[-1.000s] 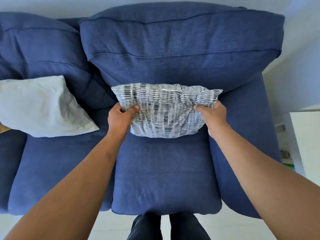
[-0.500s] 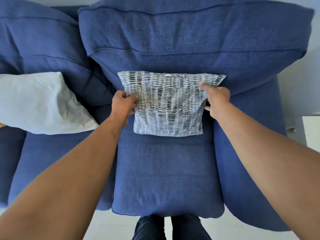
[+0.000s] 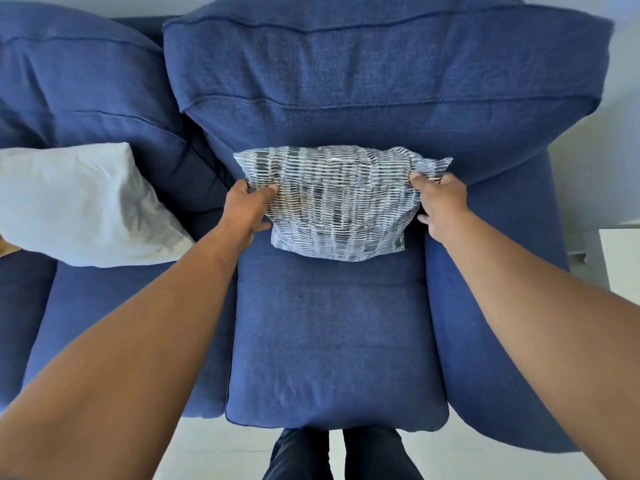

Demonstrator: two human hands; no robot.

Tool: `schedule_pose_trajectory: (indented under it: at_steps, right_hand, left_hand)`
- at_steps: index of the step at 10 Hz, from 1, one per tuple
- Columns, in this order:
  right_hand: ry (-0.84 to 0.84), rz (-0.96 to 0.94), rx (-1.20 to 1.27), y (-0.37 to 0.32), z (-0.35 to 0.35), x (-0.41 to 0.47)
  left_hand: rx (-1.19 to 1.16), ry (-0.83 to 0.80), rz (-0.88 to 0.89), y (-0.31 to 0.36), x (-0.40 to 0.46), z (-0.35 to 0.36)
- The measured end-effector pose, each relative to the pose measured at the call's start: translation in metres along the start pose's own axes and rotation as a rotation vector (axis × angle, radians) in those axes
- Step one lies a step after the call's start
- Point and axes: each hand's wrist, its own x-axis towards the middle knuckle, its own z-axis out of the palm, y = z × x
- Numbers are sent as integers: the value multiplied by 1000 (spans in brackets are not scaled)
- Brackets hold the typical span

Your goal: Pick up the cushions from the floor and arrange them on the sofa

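Head view: left hand [image 3: 247, 207] and right hand [image 3: 441, 202] each grip the patterned cushion's [image 3: 339, 206] sides, fingers clamped closed.

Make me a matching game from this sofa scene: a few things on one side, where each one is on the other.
Things:
1. grey-and-white patterned fabric cushion
2. plain white fabric cushion
3. left hand
4. right hand

Places:
A. gripping the patterned cushion's right edge
B. on the left seat
C. propped against the blue sofa backrest, right seat
D. gripping the patterned cushion's left edge

Pairs: 1-C, 2-B, 3-D, 4-A
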Motion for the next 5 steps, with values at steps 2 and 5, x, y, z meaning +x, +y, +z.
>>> schedule_pose_trajectory:
  at_steps: [2, 5]
  right_hand:
    - [-4, -36, 20, -1, -11, -17]
    - [-6, -77, -51, 25, -32, -72]
  left_hand:
    - [-5, -4, 103, -5, -19, -1]
    - [143, 67, 250, -42, -89, -4]
